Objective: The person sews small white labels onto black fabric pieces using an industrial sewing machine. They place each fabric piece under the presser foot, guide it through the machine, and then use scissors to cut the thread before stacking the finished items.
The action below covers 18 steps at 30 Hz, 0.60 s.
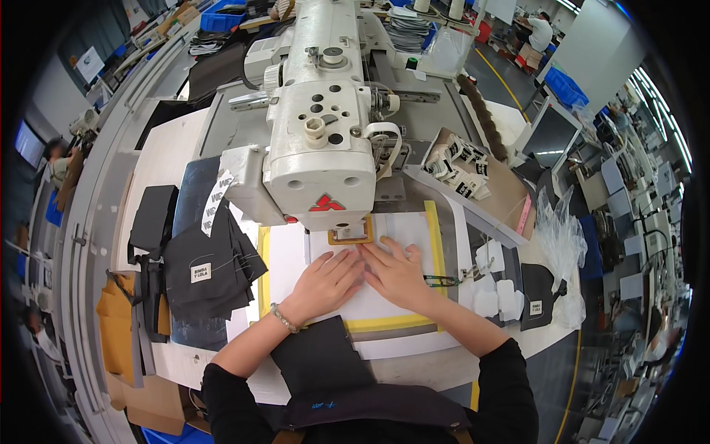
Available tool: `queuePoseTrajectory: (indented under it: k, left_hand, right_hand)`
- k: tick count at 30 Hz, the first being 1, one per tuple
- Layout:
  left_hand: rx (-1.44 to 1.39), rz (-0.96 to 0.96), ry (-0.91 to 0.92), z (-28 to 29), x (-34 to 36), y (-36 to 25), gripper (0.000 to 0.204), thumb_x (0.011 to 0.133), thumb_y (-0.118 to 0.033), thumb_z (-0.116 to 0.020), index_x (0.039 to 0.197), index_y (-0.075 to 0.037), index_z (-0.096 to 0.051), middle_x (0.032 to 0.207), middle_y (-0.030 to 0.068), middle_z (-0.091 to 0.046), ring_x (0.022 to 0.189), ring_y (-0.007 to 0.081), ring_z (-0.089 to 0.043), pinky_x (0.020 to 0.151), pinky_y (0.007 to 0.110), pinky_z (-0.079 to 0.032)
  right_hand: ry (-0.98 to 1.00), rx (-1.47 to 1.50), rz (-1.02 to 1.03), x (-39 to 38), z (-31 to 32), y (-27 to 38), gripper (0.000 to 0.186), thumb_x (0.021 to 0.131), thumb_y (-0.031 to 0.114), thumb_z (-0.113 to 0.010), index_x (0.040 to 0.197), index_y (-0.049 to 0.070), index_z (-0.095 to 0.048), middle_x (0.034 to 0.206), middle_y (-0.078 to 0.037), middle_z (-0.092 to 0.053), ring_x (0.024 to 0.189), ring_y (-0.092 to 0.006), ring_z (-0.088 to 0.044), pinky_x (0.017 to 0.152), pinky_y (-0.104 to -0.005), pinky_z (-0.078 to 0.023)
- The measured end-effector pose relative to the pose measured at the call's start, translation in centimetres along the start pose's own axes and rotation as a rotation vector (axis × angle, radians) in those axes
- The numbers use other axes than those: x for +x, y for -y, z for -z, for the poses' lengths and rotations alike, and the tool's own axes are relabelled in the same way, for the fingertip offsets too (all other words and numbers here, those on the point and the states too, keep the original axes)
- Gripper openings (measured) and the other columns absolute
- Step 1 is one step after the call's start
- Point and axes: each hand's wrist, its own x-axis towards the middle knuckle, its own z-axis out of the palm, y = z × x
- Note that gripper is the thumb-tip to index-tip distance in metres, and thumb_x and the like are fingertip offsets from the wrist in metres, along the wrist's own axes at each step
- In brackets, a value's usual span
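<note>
Both of my hands lie on a white sheet (296, 248) edged with yellow tape, under the head of a big white sewing machine (318, 163). My left hand (325, 283) rests flat, its fingers stretched toward a small yellow-brown frame (362, 238) below the needle area. My right hand (397, 274) is beside it with fingers spread, its fingertips close to that frame's lower edge. Within the frame shows a small pale label (349, 232). Neither hand grips anything that I can see. Dark green thread snips (441, 281) lie by my right wrist.
Black fabric pieces with sewn labels (211, 270) are stacked at left. A cardboard tray (473, 211) of loose labels stands at right, above white pieces (495, 296), a black pouch (538, 296) and clear plastic bags (560, 251). A black panel (322, 355) hangs over the near edge.
</note>
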Motion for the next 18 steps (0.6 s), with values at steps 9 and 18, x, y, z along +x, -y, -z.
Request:
queuePoseTrajectory:
  k: [9,18]
  left_hand:
    - [-0.050,0.094,0.015,0.3,1.9,0.5,0.062,0.079,-0.034,-0.071,0.127,0.001,-0.054,0.128,0.0206,-0.056,0.118,0.0342,-0.054,0.101,0.043,-0.043]
    - [-0.088,0.158,0.061,-0.7,2.7,1.4,0.072,0.080,-0.043,-0.069,0.133,0.000,-0.047,0.127,0.0227,-0.055,0.112,0.0351,-0.056,0.102,0.044,-0.040]
  right_hand:
    - [-0.020,-0.011,0.010,0.3,-1.0,0.3,0.035,0.085,0.038,-0.062,0.110,0.014,-0.064,0.124,0.001,-0.056,0.125,-0.0197,-0.041,0.088,-0.0491,-0.028]
    - [-0.004,-0.017,0.010,0.5,-0.7,0.5,0.038,0.084,0.038,-0.060,0.114,0.015,-0.061,0.126,0.002,-0.053,0.125,-0.0180,-0.040,0.089,-0.0491,-0.027]
